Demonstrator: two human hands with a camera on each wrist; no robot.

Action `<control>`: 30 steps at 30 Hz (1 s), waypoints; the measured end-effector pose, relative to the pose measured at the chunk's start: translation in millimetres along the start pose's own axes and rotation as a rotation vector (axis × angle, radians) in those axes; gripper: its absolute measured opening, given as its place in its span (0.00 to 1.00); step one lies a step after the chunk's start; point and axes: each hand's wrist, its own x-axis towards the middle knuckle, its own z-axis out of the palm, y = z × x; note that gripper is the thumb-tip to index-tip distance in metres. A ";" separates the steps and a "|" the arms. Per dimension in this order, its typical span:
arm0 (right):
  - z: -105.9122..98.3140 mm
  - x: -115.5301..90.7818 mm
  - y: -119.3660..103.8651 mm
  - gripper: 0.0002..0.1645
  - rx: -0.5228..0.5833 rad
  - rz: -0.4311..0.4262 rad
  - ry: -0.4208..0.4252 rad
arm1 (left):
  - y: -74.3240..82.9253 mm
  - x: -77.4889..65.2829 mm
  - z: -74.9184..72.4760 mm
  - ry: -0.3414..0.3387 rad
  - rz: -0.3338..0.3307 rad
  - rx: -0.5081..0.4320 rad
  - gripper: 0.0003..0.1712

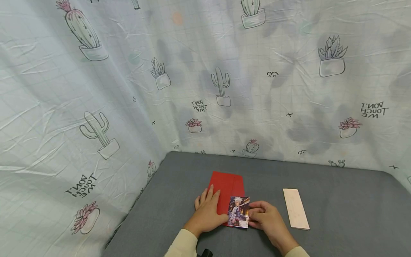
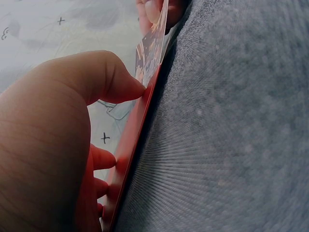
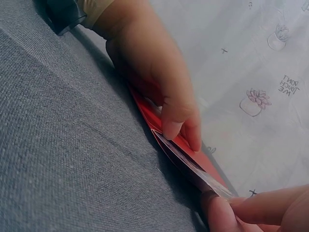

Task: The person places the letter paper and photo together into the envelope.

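Note:
A red envelope point(image 1: 229, 182) lies flat on the grey cloth surface, its flap fold running along one side. My left hand point(image 1: 207, 212) rests on it with fingers spread, and the thumb point(image 2: 113, 79) presses near the edge beside a picture card. That glossy picture card point(image 1: 238, 212), printed with a figure in a white hat, overlaps the envelope's near right corner. Its right edge is pinched between thumb and fingers of my right hand point(image 1: 269, 221). From the right wrist view, the card point(image 3: 195, 170) slants along the envelope's edge, close over the cloth.
To the right of my right hand lies a pale, narrow rectangular piece point(image 1: 296, 208). The grey cloth surface point(image 1: 346, 210) meets a curtain point(image 1: 273, 107) printed with cacti at the back and left. A black object point(image 1: 207, 253) shows at the bottom edge, beside my left sleeve.

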 end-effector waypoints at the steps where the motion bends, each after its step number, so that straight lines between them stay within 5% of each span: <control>1: 0.4 0.1 0.2 0.20 -0.001 0.000 0.000 | 0.0 0.1 0.0 0.001 0.001 0.000 0.57; 30: 9.8 -3.1 -3.6 0.19 -0.005 -0.003 0.023 | -1.3 1.6 1.9 0.010 0.008 0.012 0.57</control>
